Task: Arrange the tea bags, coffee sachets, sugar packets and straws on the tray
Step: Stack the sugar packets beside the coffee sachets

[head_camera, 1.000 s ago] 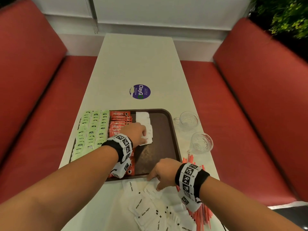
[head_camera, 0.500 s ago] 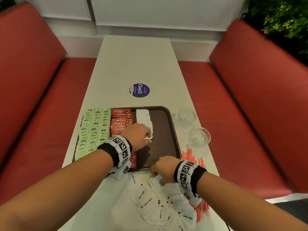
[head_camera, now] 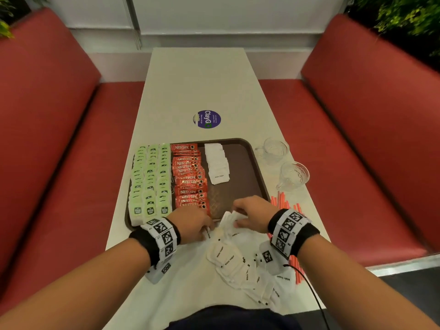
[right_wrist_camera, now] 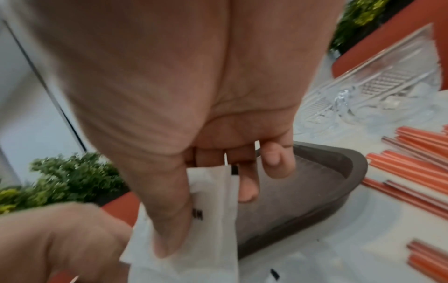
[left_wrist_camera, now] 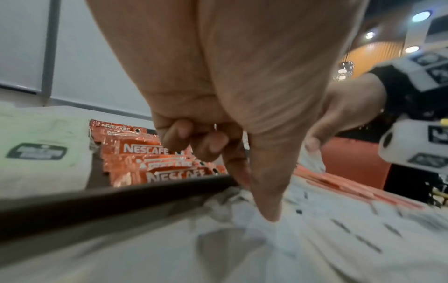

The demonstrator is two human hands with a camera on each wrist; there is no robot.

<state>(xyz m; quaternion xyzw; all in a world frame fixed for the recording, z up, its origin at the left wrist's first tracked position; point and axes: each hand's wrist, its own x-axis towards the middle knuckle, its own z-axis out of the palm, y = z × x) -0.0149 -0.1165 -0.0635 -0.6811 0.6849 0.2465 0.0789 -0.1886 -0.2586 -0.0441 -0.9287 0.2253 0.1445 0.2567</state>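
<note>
The brown tray (head_camera: pixel 240 163) holds rows of green tea bags (head_camera: pixel 150 182), red coffee sachets (head_camera: pixel 190 177) and a short row of white sugar packets (head_camera: pixel 217 163). Loose sugar packets (head_camera: pixel 235 263) lie on the table in front of it. My left hand (head_camera: pixel 204 231) is at the tray's near rim (left_wrist_camera: pixel 97 197), thumb and forefinger pinching one loose packet (left_wrist_camera: pixel 225 203). My right hand (head_camera: pixel 238 219) holds a few sugar packets (right_wrist_camera: pixel 213 210) between thumb and fingers, just above the tray's near edge. Orange straws (head_camera: pixel 283 206) lie on the table to the right.
Two clear glass cups (head_camera: pixel 273 148) (head_camera: pixel 294 175) stand on the table right of the tray. A round purple sticker (head_camera: pixel 207 119) is on the table beyond it. Red bench seats flank the table. The tray's right part (right_wrist_camera: pixel 303 191) is bare.
My left hand has left the sugar row on the tray and come back to the loose packets at the near edge. My right hand has lifted a few packets off the pile.
</note>
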